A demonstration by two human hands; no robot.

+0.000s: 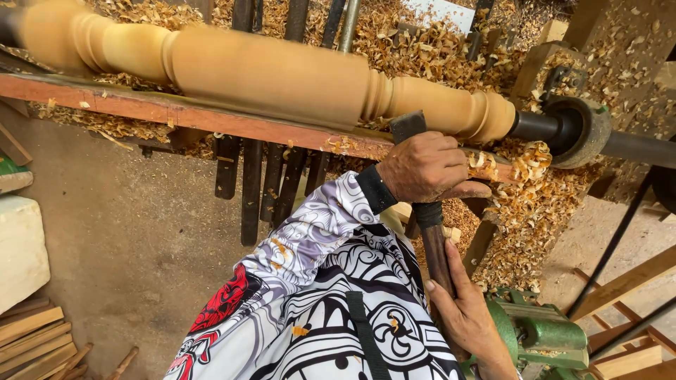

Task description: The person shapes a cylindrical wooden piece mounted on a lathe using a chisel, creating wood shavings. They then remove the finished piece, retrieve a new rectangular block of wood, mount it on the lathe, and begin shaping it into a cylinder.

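A long turned wooden spindle (267, 70) spins on a lathe across the top of the view, blurred by motion. My left hand (426, 167) wraps over the upper part of a dark turning chisel (407, 125), pressing it on the reddish wooden tool rest (176, 112) with its blade at the spindle. My right hand (468, 313) grips the chisel's wooden handle (436, 257) lower down, near my body. My patterned sleeve (317, 239) covers the left arm.
Wood shavings (524, 211) pile under and behind the lathe. A dark metal lathe centre (574, 127) holds the spindle's right end. A green motor (539, 331) sits at the lower right. Wooden sticks (35, 338) and a white block (21, 246) lie at left.
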